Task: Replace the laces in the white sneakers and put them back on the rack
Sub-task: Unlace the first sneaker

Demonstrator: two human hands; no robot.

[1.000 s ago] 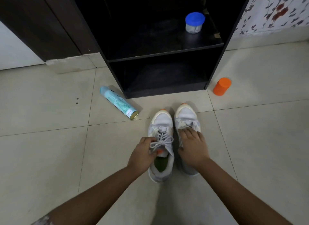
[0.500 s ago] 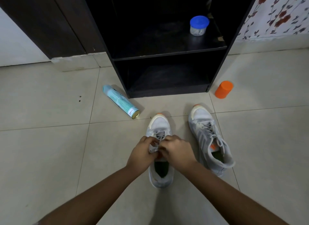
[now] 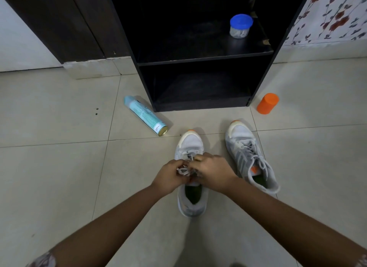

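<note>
While both hands work above its tongue, the first sneaker (image 3: 189,144) stands on the tiled floor (image 3: 59,167) just in front of the black rack (image 3: 204,58). Its long axis runs straight away from the person, orange-tipped toe toward the rack and heel toward the body. The left hand (image 3: 170,177) pinches a loop of the grey-white lace (image 3: 183,170) in curled fingers, and the right hand (image 3: 212,173) meets it, fingers curled on the same lace. The second sneaker (image 3: 246,153) stands apart to the right, toe toward the rack, heel swung out rightward. A second ago the pair stood side by side with one hand on each. Half a second ago the second sneaker was already apart, and little has shifted since. On the rack's upper shelf a clear jar with a blue lid (image 3: 240,26) holds something whitish I cannot make out. A pale blue spray can (image 3: 146,115) lies on its side left of the rack, and an orange plastic container (image 3: 267,103) sits to its right.
</note>
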